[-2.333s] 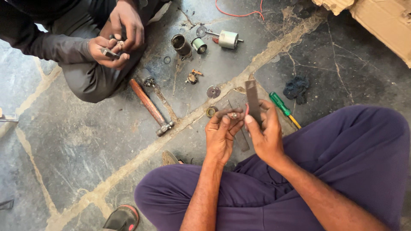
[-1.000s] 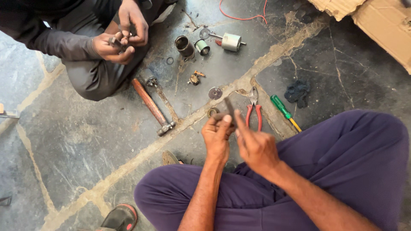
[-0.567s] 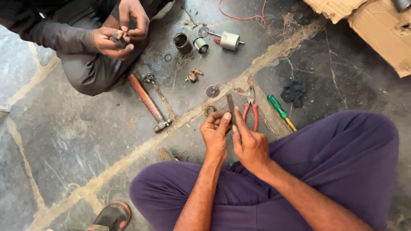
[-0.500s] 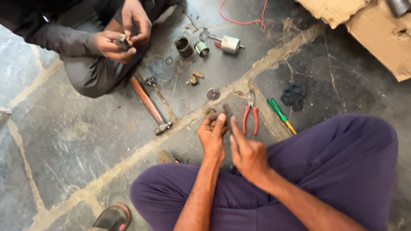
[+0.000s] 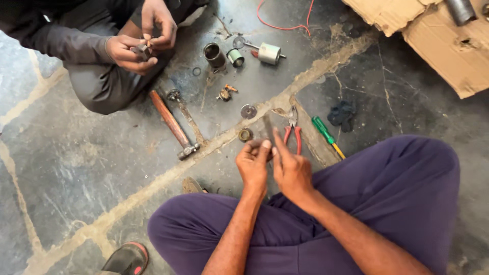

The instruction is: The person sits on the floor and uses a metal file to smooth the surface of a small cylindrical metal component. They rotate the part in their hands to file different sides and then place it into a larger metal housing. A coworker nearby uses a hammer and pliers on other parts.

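I sit cross-legged in purple trousers on a stone floor. My left hand (image 5: 253, 165) pinches a small part at its fingertips; the part is mostly hidden. My right hand (image 5: 291, 170) is beside it, touching it, and holds a thin dark metal strip (image 5: 268, 127) that stands up edge-on from between the two hands. Just beyond the fingertips lie red-handled pliers (image 5: 294, 136), a small metal ring (image 5: 245, 135) and a round disc (image 5: 248, 111).
A green screwdriver (image 5: 324, 131), black cloth (image 5: 341, 113), wooden-handled hammer (image 5: 172, 123), motor armature (image 5: 269, 52), dark cylinder (image 5: 214, 55) and red wire (image 5: 280, 24) lie around. Cardboard (image 5: 433, 35) sits top right. Another person's hands (image 5: 142, 43) work a small part top left.
The strip, held up flat-side on at first, now stands edge-on and lower between my hands. My right hand has closed in against the left. The other person keeps handling a small part.
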